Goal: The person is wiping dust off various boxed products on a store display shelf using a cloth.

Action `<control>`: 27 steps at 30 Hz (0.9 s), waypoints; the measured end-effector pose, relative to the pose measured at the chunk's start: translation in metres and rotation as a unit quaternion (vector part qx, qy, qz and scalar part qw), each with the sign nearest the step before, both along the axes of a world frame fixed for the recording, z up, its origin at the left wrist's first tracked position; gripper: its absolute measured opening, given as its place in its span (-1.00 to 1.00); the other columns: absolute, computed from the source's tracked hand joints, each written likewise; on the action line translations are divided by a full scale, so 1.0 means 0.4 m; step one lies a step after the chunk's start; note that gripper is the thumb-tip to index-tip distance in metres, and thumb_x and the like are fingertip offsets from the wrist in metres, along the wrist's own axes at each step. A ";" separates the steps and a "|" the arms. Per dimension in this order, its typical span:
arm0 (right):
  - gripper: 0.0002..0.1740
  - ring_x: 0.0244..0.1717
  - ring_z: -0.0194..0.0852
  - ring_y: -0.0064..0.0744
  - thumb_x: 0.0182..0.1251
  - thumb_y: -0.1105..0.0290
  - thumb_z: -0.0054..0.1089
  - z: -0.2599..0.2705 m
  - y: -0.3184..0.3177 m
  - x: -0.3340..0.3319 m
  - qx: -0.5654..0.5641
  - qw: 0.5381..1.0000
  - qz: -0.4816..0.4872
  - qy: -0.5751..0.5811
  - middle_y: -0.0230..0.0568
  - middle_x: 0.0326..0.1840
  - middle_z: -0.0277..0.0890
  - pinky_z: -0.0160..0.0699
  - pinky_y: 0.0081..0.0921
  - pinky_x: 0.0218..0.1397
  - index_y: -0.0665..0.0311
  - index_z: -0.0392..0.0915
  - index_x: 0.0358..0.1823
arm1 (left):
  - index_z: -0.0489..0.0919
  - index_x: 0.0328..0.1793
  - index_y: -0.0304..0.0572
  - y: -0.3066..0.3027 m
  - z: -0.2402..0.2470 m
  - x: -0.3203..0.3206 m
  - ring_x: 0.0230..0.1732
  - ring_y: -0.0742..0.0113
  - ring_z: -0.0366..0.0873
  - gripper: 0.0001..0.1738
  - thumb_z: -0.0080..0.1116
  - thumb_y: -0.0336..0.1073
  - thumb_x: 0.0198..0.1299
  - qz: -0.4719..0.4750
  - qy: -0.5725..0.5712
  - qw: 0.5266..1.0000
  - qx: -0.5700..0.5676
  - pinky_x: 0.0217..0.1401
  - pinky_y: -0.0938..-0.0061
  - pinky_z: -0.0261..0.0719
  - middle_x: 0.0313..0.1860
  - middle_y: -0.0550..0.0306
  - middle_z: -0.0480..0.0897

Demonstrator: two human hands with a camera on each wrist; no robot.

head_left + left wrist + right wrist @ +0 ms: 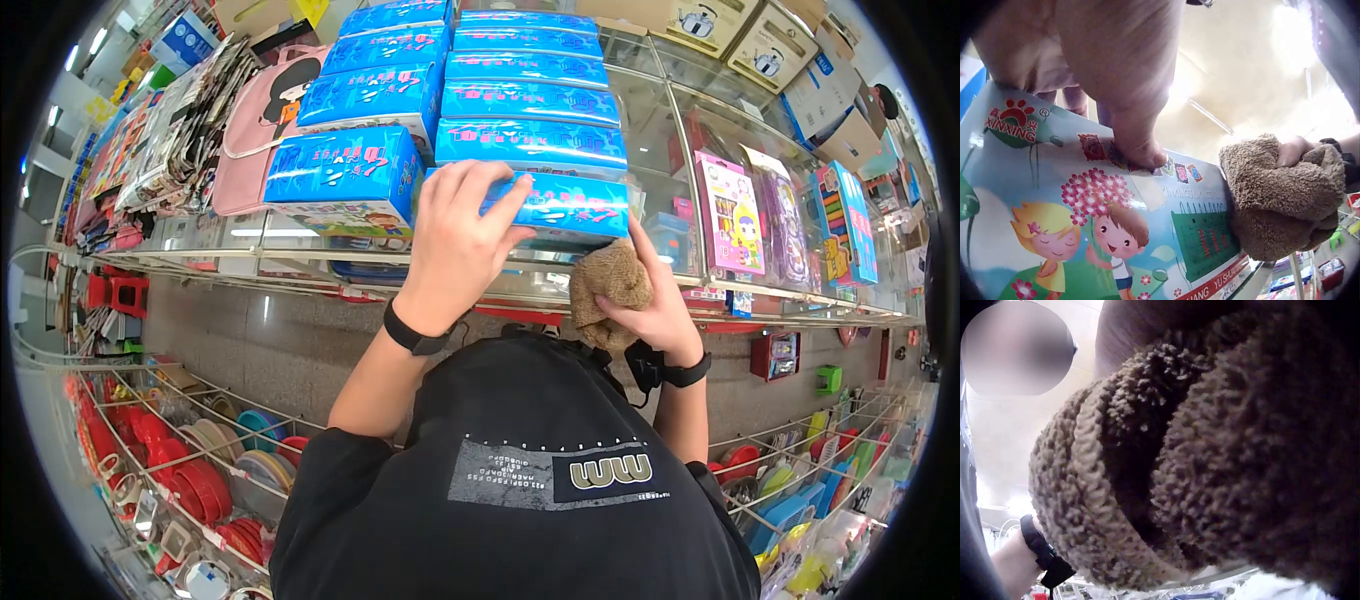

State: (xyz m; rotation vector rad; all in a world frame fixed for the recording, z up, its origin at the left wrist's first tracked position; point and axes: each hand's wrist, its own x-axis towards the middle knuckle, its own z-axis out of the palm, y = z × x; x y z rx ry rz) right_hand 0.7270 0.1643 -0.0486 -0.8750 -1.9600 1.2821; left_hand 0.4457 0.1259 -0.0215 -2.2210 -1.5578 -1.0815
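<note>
My left hand [458,232] grips the front blue printed box [572,205] of the right-hand row, fingers over its top and thumb on its front face. In the left wrist view, the front of the box carries a cartoon of two children, and the thumb lies near its upper edge. My right hand [668,312] holds a bunched brown towel [612,282] at the right end of this box. The towel [1072,494] fills most of the right wrist view and hides the fingers there.
More blue boxes [530,100] stand in two rows on a glass shelf. A pink bag [250,150] and stacked packets [185,130] lie to the left. Packaged toys [735,215] stand to the right. Wire racks of goods [205,480] are behind me.
</note>
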 end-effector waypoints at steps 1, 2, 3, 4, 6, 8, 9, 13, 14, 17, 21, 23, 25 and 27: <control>0.32 0.36 0.67 -0.17 0.15 0.57 0.55 -0.004 0.001 -0.008 0.011 1.000 -0.002 -0.007 0.13 0.39 0.66 0.50 -0.30 0.50 0.28 -0.12 0.89 | 0.79 0.28 -0.03 0.000 -0.004 -0.005 0.26 -0.05 0.58 -0.38 0.64 -0.26 -0.01 0.003 0.001 1.000 0.007 0.31 0.02 0.52 0.18 0.08 0.66; 0.32 0.34 0.70 -0.16 0.15 0.57 0.56 -0.009 0.001 -0.014 0.022 1.000 -0.003 -0.015 0.14 0.36 0.68 0.52 -0.30 0.48 0.28 -0.13 0.89 | 0.79 0.28 -0.03 0.002 -0.010 -0.009 0.25 -0.06 0.58 -0.39 0.63 -0.26 0.00 0.007 0.001 1.000 0.014 0.30 0.03 0.53 0.18 0.08 0.66; 0.33 0.29 0.74 -0.10 0.16 0.54 0.55 -0.013 0.000 -0.020 0.018 0.999 -0.013 -0.029 0.17 0.30 0.71 0.55 -0.28 0.45 0.25 -0.15 0.90 | 0.79 0.27 -0.04 0.008 -0.017 -0.014 0.21 -0.03 0.61 -0.40 0.63 -0.27 0.01 -0.006 -0.002 1.000 0.019 0.25 0.06 0.55 0.18 0.10 0.67; 0.32 0.29 0.75 -0.08 0.17 0.55 0.54 -0.010 0.001 -0.025 0.026 0.999 -0.020 -0.033 0.17 0.30 0.71 0.56 -0.28 0.44 0.24 -0.14 0.90 | 0.80 0.26 -0.05 0.015 -0.021 -0.016 0.20 -0.02 0.61 -0.41 0.63 -0.27 0.01 -0.011 -0.003 1.000 0.025 0.24 0.07 0.56 0.16 0.10 0.67; 0.29 0.28 0.76 -0.06 0.19 0.55 0.52 -0.001 -0.001 -0.034 0.039 0.998 -0.030 -0.042 0.17 0.29 0.72 0.57 -0.27 0.44 0.23 -0.12 0.89 | 0.80 0.25 -0.06 0.021 -0.028 -0.018 0.18 0.00 0.63 -0.41 0.62 -0.28 0.01 -0.018 -0.004 0.999 0.034 0.21 0.09 0.57 0.13 0.11 0.68; 0.23 0.30 0.74 -0.12 0.21 0.57 0.50 0.000 0.001 -0.030 0.052 0.998 -0.027 -0.035 0.13 0.34 0.71 0.56 -0.27 0.45 0.24 -0.04 0.88 | 0.80 0.24 -0.07 0.022 -0.029 -0.019 0.16 0.01 0.64 -0.43 0.62 -0.29 0.01 -0.026 -0.004 0.999 0.033 0.20 0.09 0.58 0.10 0.13 0.70; 0.20 0.31 0.73 -0.15 0.22 0.58 0.49 0.001 0.003 -0.025 0.059 0.997 -0.026 -0.031 0.11 0.37 0.70 0.56 -0.27 0.46 0.24 0.00 0.87 | 0.80 0.24 -0.08 0.023 -0.028 -0.020 0.16 0.02 0.64 -0.43 0.62 -0.30 0.01 -0.030 -0.003 0.999 0.033 0.20 0.09 0.58 0.08 0.14 0.70; 0.01 0.35 0.66 -0.31 0.23 0.61 0.45 0.014 0.001 0.012 0.090 0.995 -0.048 -0.005 0.00 0.46 0.64 0.52 -0.32 0.49 0.30 0.26 0.75 | 0.81 0.20 -0.10 0.032 -0.026 -0.025 0.14 0.02 0.65 -0.46 0.62 -0.32 0.01 -0.051 0.005 0.997 0.052 0.20 0.10 0.62 0.05 0.15 0.72; -0.07 0.34 0.65 -0.36 0.23 0.62 0.45 0.011 -0.001 0.021 0.083 0.995 -0.056 0.010 -0.05 0.45 0.64 0.52 -0.34 0.49 0.33 0.36 0.69 | 0.81 0.19 -0.10 0.034 -0.027 -0.026 0.14 0.01 0.65 -0.47 0.62 -0.33 0.02 -0.056 0.005 0.997 0.051 0.20 0.11 0.64 0.05 0.15 0.72; -0.31 0.24 0.66 -0.43 0.22 0.60 0.50 0.001 -0.007 0.033 0.042 0.992 -0.101 0.063 -0.15 0.24 0.72 0.56 -0.36 0.42 0.39 0.56 0.43 | 0.81 0.18 -0.11 0.036 -0.021 -0.032 0.13 0.01 0.65 -0.50 0.62 -0.35 0.03 -0.078 0.000 0.996 0.041 0.20 0.13 0.66 0.05 0.14 0.73; -0.52 0.05 0.71 -0.46 0.20 0.53 0.61 -0.007 0.012 0.070 0.061 0.990 -0.130 -0.006 -0.23 0.02 0.78 0.65 -0.40 0.23 0.40 0.68 0.15 | 0.81 0.17 -0.12 0.041 -0.010 -0.029 0.14 0.01 0.65 -0.51 0.61 -0.39 0.04 -0.097 -0.010 0.995 0.028 0.20 0.14 0.67 0.05 0.13 0.73; -0.60 -0.05 0.72 -0.47 0.18 0.49 0.66 0.004 0.034 0.082 0.047 0.991 -0.125 -0.022 -0.26 -0.07 0.79 0.68 -0.41 0.12 0.40 0.72 0.02 | 0.80 0.18 -0.12 0.044 -0.013 -0.025 0.13 0.01 0.64 -0.49 0.61 -0.39 0.03 -0.100 -0.011 0.995 0.029 0.21 0.13 0.67 0.04 0.14 0.73; -0.62 -0.10 0.73 -0.46 0.17 0.47 0.68 0.026 0.046 0.075 0.076 0.984 -0.157 -0.035 -0.28 -0.11 0.79 0.70 -0.42 0.07 0.39 0.72 -0.02 | 0.79 0.20 -0.11 0.042 -0.013 -0.023 0.13 0.00 0.64 -0.47 0.62 -0.37 0.03 -0.098 -0.009 0.995 0.027 0.21 0.13 0.66 0.07 0.12 0.72; -0.65 -0.12 0.75 -0.44 0.17 0.46 0.65 0.057 0.060 0.056 0.082 0.978 -0.192 -0.024 -0.26 -0.14 0.80 0.71 -0.39 0.06 0.40 0.73 -0.04 | 0.77 0.24 -0.10 0.035 -0.004 -0.022 0.14 0.00 0.64 -0.44 0.62 -0.33 0.04 -0.094 -0.005 0.995 0.022 0.22 0.12 0.64 0.11 0.07 0.70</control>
